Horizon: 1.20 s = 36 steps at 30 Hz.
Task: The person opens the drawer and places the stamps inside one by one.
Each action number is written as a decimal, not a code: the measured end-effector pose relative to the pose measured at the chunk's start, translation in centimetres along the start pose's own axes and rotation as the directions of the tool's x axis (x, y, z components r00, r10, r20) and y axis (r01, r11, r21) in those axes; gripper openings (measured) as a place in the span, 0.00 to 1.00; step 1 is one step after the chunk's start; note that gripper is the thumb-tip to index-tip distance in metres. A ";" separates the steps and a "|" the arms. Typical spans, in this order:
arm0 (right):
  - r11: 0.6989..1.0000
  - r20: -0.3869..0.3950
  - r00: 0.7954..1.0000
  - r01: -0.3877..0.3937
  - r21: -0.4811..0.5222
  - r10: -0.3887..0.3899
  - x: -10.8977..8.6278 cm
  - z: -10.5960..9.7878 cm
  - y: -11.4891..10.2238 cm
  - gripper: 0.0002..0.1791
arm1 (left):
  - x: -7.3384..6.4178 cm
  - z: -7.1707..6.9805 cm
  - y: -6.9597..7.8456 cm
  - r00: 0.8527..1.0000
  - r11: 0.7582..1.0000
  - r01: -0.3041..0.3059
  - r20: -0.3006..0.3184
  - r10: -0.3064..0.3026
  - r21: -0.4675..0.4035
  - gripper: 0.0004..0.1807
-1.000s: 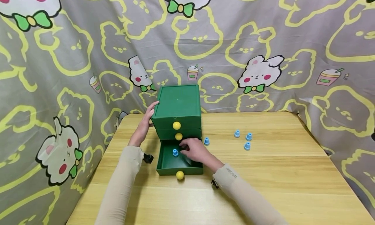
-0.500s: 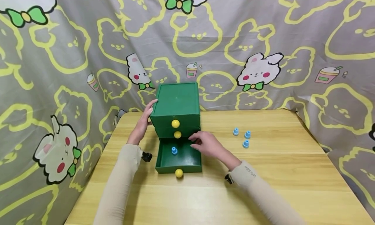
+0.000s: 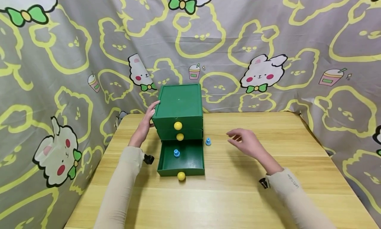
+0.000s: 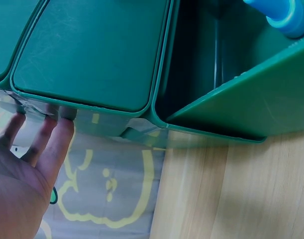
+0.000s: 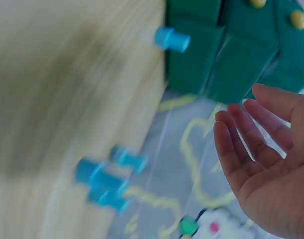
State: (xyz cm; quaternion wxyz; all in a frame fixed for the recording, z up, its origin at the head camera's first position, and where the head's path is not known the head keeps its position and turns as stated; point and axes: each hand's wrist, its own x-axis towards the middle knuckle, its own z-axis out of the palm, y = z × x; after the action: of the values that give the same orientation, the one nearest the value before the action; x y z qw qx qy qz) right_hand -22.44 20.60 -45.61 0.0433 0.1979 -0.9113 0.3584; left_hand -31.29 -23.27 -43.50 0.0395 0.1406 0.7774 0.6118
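Observation:
A green cabinet (image 3: 180, 101) with yellow knobs stands on the table, its bottom drawer (image 3: 190, 161) pulled out. My left hand (image 3: 146, 123) rests against the cabinet's left side, its fingertips (image 4: 57, 144) touching the wall in the left wrist view. Inside the drawer stands a small blue stepped peg (image 3: 177, 153). Another blue peg (image 3: 208, 142) sits on the table just right of the cabinet. My right hand (image 3: 248, 143) hovers over the table further right, fingers loosely bent, holding nothing. It hides more blue pegs (image 5: 99, 174) in the head view; the right wrist view shows three together.
The two upper drawers (image 3: 178, 133) are closed. A wooden table (image 3: 226, 196) carries everything, and a patterned curtain (image 3: 217, 33) hangs behind it and along the left. The drawer's yellow knob (image 3: 181, 176) sticks out toward the front.
My right hand has moved from above the open drawer rightward over the table, toward the group of pegs. The peg beside the cabinet has come back into sight. My left hand has stayed put.

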 end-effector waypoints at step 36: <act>0.982 -0.018 0.982 -0.187 0.001 0.187 -4.7 -1.3 9.1 0.19 | -0.1 0.1 0.3 1.000 1.000 0.016 0.008 -0.016 0.018 0.29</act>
State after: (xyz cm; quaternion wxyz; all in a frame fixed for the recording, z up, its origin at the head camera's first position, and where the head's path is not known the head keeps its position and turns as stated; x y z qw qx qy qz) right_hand -21.78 29.05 -51.48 0.0174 0.1081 -0.9256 0.3622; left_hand -31.16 -23.16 -43.27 0.0461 0.1372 0.7839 0.6038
